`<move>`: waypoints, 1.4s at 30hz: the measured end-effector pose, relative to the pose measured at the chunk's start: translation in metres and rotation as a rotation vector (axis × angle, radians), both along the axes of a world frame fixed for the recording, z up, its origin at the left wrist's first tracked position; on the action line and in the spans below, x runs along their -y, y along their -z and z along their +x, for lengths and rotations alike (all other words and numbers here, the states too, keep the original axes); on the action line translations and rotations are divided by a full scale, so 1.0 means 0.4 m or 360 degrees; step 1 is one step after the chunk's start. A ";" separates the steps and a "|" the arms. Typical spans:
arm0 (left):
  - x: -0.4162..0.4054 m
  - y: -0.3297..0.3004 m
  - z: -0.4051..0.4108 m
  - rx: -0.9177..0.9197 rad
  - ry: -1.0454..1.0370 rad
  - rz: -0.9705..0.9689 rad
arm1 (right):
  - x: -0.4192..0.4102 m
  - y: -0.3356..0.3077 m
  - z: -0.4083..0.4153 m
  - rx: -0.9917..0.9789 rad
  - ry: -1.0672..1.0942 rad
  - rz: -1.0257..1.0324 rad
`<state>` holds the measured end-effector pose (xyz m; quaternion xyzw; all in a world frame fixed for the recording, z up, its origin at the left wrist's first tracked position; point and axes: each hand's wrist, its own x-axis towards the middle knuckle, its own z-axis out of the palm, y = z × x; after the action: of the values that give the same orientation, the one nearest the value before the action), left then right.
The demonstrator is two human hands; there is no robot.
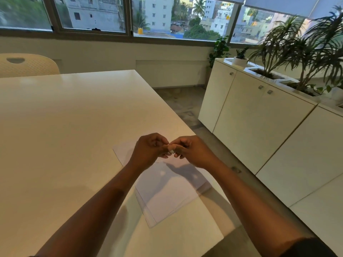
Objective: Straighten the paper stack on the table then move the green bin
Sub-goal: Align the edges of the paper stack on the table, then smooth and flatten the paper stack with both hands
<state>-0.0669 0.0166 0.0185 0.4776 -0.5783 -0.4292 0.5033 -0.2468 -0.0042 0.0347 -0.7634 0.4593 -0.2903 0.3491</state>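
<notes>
Two hands: left hand point(150, 149) and right hand point(189, 151) are meeting fingertip to fingertip, pinching something small, unidentifiable.
Paper stack point(167, 188): lying fanned directly beneath both, long axis running toward the person, near the surface point(65, 127) edge.
Green bin: not showing.

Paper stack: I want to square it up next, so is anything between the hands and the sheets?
Nothing visible. Both hands, left and right, hover with fingers touching directly above the paper stack, which lies uncovered near the table edge.
</notes>
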 end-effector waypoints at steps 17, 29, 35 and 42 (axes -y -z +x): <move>-0.015 0.196 0.064 0.1729 -0.0405 0.0056 | 0.055 0.125 0.042 -0.0467 -0.0519 -0.0377; -0.023 0.226 0.064 0.1594 -0.0553 -0.0003 | 0.087 0.092 0.035 -0.0734 -0.0703 -0.0413; -0.032 0.210 0.062 0.1543 -0.0517 -0.0018 | 0.196 0.048 -0.035 -0.0907 -0.0613 -0.0244; -0.042 0.158 0.079 0.1322 -0.0847 -0.0012 | 0.422 0.047 -0.007 -0.0542 0.0020 -0.0396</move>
<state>-0.0354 0.0333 -0.0446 0.7376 -0.5896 -0.0571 0.3241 -0.2497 -0.1729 0.0158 -0.8358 0.4771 -0.2138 0.1676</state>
